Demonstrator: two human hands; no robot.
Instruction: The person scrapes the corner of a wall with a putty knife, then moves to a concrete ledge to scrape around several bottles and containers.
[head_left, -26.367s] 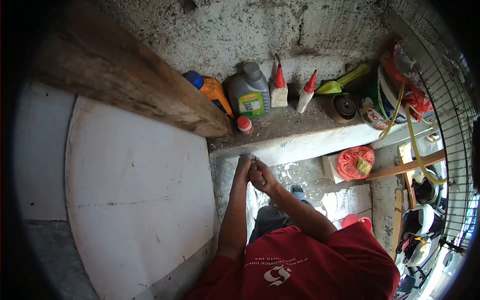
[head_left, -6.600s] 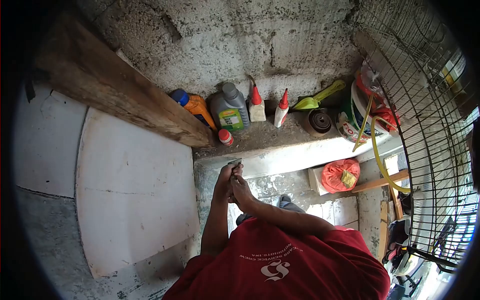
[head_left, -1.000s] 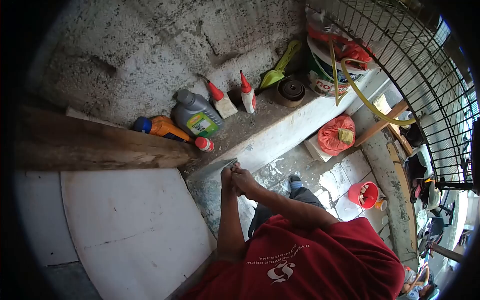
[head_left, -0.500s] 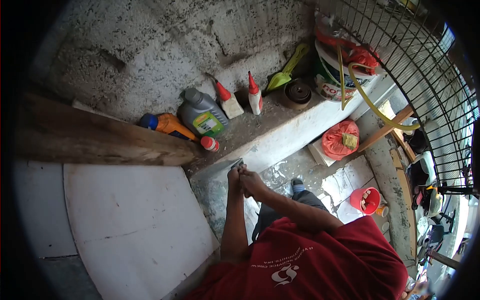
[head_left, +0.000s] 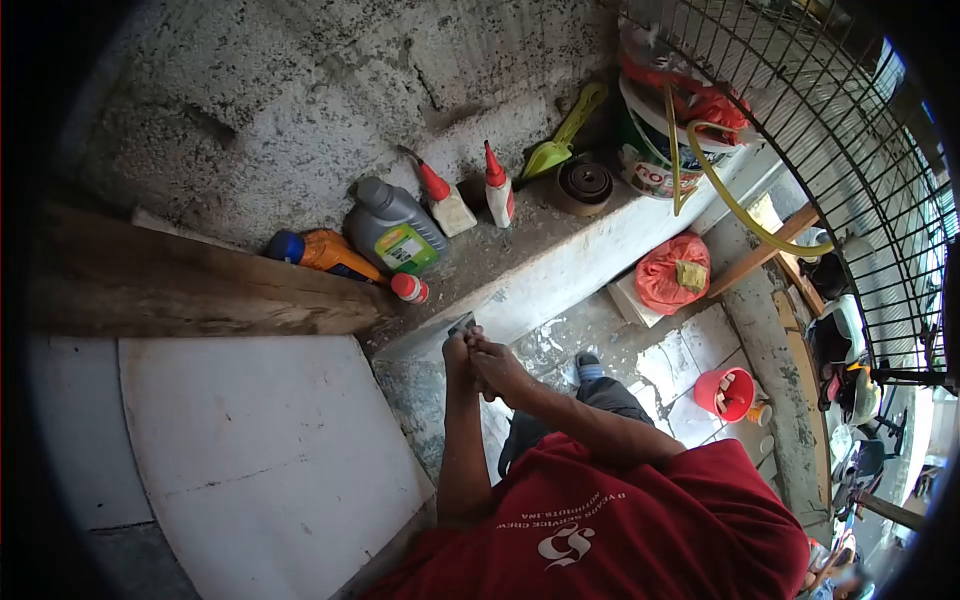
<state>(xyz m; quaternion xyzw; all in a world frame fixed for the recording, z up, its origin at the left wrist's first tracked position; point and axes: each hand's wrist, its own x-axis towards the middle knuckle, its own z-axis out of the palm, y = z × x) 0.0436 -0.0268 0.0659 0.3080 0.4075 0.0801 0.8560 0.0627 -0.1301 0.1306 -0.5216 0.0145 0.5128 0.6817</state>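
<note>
Close together in the middle of the head view, both hands are closed around a small flat grey piece. Only its dark upper end shows above the fingers, so its kind cannot be made out. My left hand grips it from the left with bent fingers. Against it, my right hand presses from the right, its fingers curled over the same spot. The hands are just in front of the white-faced ledge, near a small red-capped bottle.
On the ledge stand a grey oil bottle, two red-tipped glue bottles, a brown roll and a green scoop. A wooden beam and white board lie left. A red bucket and wire guard are right.
The view has shifted slightly, so the surroundings sit a little further left. The hands stay together; the right fingers have moved slightly on the grey piece, whose end shows more.
</note>
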